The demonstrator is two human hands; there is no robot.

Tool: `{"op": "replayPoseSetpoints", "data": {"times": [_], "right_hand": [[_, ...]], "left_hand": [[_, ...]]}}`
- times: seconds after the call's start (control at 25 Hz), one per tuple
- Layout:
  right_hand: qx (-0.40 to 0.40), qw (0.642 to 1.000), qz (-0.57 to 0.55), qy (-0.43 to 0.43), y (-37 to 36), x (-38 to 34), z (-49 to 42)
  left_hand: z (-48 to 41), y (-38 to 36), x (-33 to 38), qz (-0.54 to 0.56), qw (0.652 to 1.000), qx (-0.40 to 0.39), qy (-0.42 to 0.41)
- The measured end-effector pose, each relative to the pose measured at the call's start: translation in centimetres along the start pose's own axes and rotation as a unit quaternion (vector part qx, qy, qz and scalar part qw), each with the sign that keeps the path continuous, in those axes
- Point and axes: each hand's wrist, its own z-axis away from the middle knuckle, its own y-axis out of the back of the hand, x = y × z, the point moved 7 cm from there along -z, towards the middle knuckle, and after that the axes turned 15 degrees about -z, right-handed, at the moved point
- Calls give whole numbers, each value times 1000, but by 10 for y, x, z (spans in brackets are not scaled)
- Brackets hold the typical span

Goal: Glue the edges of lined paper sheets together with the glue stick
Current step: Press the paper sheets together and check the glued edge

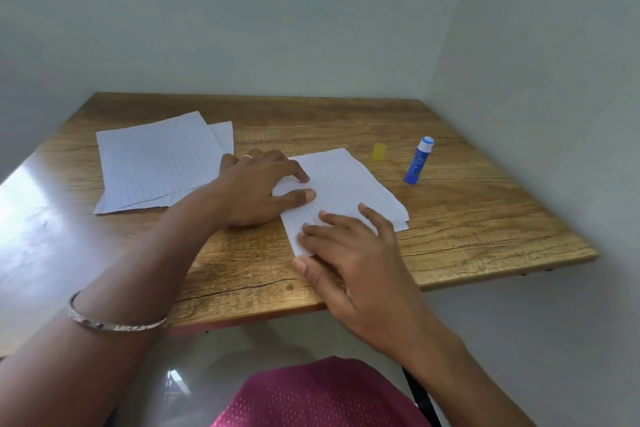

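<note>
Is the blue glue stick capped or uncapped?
Uncapped: the blue glue stick stands open-topped, its small yellow cap apart on the wooden table.

- We can read no word, number or sign anywhere.
- The blue cylindrical plastic glue stick (418, 163), well off to the right of where our right hand (349, 253) presses, carries pale printing on its body. It is too small and blurred for us to make out.
- The white lined paper sheet (346, 184), under the fingers of our right hand and left hand (256, 191), bears only ruled lines.
</note>
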Motion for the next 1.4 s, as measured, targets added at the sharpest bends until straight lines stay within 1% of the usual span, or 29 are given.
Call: {"op": "replayPoseSetpoints", "data": {"times": [0.04,0.12,0.24,0.36,0.48,0.64,0.68,0.8,0.88,0.92,1.04,1.08,1.12,1.2,1.24,1.28,1.36,1.4], "right_hand": [[-10,1000,9,0,-2,-2,1],[-16,1000,20,2,-4,-4,5],[-13,1000,17,6,-4,-5,13],[2,1000,2,-9,6,2,20],[42,998,10,-43,30,26,24],[129,988,35,-83,70,63,26],[128,987,29,-95,74,69,25],[61,993,1,-99,66,76,22],[53,994,4,-95,62,77,26],[72,993,13,-95,66,78,29],[171,979,70,-90,86,81,32],[187,977,65,-85,88,77,30],[175,981,42,-76,85,72,25],[87,993,0,-81,64,63,13],[63,994,11,-94,57,62,11],[78,990,44,-107,59,65,10],[170,970,114,-129,81,66,1],[186,968,103,-131,87,64,-6]], "left_hand": [[2,-1,0,-5,1000,-24,-5],[4,-2,2,-23,998,-48,-13],[4,-3,3,-34,997,-59,-24],[4,-5,3,-27,997,-69,-24],[3,-5,3,-22,997,-75,-24],[2,-6,2,-17,997,-73,-25],[2,-6,2,-17,997,-74,-24],[2,-7,1,-12,997,-74,-27],[2,-8,0,-13,997,-75,-27],[1,-8,0,-14,997,-77,-27],[0,-9,0,-15,996,-79,-29],[0,-9,1,-15,996,-79,-30],[0,-10,1,-14,996,-80,-31],[-1,-10,0,-11,996,-79,-32],[-2,-10,0,-9,997,-76,-32],[-2,-9,0,-7,997,-70,-31],[-3,-6,-3,6,998,-57,-20],[-3,-4,-4,12,998,-52,-13]]}}
